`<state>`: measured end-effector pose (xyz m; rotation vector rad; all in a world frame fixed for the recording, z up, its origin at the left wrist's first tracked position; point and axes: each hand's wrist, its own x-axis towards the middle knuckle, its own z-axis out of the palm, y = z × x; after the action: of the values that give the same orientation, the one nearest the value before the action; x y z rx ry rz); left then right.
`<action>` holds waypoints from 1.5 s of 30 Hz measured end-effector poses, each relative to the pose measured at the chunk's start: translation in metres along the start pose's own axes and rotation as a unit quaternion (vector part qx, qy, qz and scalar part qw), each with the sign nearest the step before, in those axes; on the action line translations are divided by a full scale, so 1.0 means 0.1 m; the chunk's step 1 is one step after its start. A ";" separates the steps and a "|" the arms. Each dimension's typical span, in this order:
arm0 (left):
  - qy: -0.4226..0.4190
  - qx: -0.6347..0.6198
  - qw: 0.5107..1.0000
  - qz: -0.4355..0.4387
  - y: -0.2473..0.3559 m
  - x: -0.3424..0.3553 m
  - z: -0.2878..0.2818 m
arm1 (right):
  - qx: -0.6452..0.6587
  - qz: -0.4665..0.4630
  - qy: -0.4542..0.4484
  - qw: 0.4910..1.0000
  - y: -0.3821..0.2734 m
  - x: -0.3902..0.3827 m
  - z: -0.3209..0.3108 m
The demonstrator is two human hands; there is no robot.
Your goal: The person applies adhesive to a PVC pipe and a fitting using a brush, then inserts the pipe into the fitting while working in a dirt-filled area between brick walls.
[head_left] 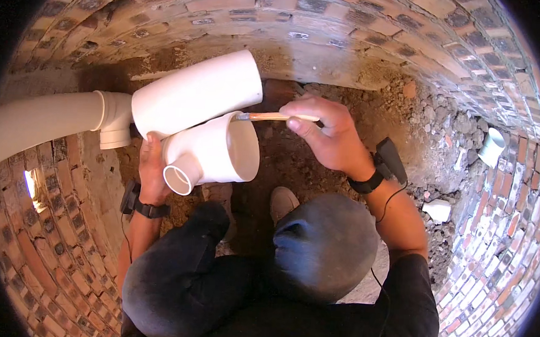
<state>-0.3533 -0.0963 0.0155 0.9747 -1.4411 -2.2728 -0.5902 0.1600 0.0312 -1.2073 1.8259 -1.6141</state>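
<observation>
My left hand [151, 168] is closed on a white plastic pipe tee [207, 150], its thumb up beside the near end. The tee's small side branch [182, 175] points toward me, and its wide mouth faces right. In my right hand [330, 132] is a thin paintbrush [273, 116], held in a pinch by its wooden handle. The brush tip meets the upper rim of the wide mouth. Just behind the tee, a thick white pipe piece [197, 94] slants up to the right. Whether the two are joined cannot be made out.
A large pipe with an elbow [114, 117] enters from the left. Brick walls [496, 272] curve all round. Rubble [443, 129], a short pipe piece [492, 148] and a white block [437, 210] lie at the right. My bent knees [327, 248] are close below the tee.
</observation>
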 end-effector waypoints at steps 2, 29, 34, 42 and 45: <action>0.014 0.012 1.000 0.003 0.00 0.01 -0.02 | -0.044 -0.002 -0.031 0.999 0.01 -0.06 -0.02; 0.022 0.002 0.999 0.027 0.07 0.02 0.02 | 0.172 0.155 -0.100 0.968 -0.21 -0.09 -0.14; 0.015 0.006 1.000 0.027 0.06 0.00 0.06 | 0.044 0.099 0.038 0.993 -0.04 -0.02 0.03; 0.031 -0.026 0.999 0.001 -0.03 0.00 -0.02 | 0.063 0.265 0.089 0.958 -0.06 -0.46 -0.42; 0.059 -0.051 0.996 -0.053 -0.09 0.02 -0.06 | -0.138 0.231 0.194 0.943 -0.06 -0.55 -0.68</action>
<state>-0.3498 -0.0971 0.0058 1.1558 -1.2402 -2.2948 -0.6118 0.2447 0.0409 -0.5014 2.4209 -1.4206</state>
